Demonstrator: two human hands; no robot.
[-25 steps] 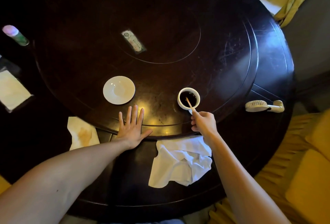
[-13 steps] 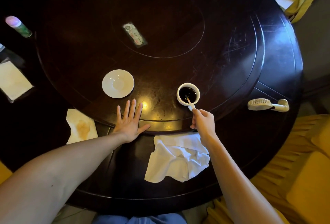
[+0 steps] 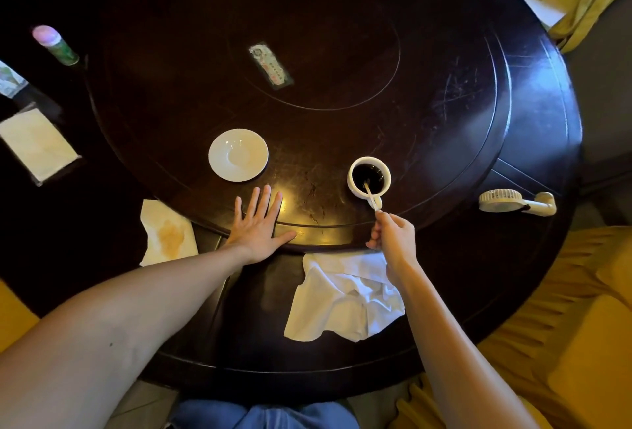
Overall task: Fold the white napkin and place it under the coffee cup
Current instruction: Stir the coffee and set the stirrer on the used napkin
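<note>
A white coffee cup (image 3: 369, 177) full of dark coffee stands on the raised centre of the dark round table (image 3: 427, 114). My right hand (image 3: 393, 237) pinches a thin stir stick (image 3: 371, 194) whose tip dips into the coffee. The white napkin (image 3: 342, 305) lies crumpled on the table's lower outer ring, just below that hand and partly under my right forearm. My left hand (image 3: 258, 221) rests flat, fingers spread, at the edge of the raised centre, left of the cup. A small white saucer (image 3: 238, 154) sits above my left hand.
A stained paper tissue (image 3: 167, 233) lies left of my left hand. A white hand-held fan (image 3: 516, 203) lies at the right. A tissue pack (image 3: 36, 141) and a green bottle (image 3: 56, 45) sit far left, a label (image 3: 270, 64) at the centre. Yellow chairs (image 3: 581, 343) stand right.
The stick's tip has shifted inside the cup and my right hand has moved slightly with it. My left hand stays flat. The view has drifted a little.
</note>
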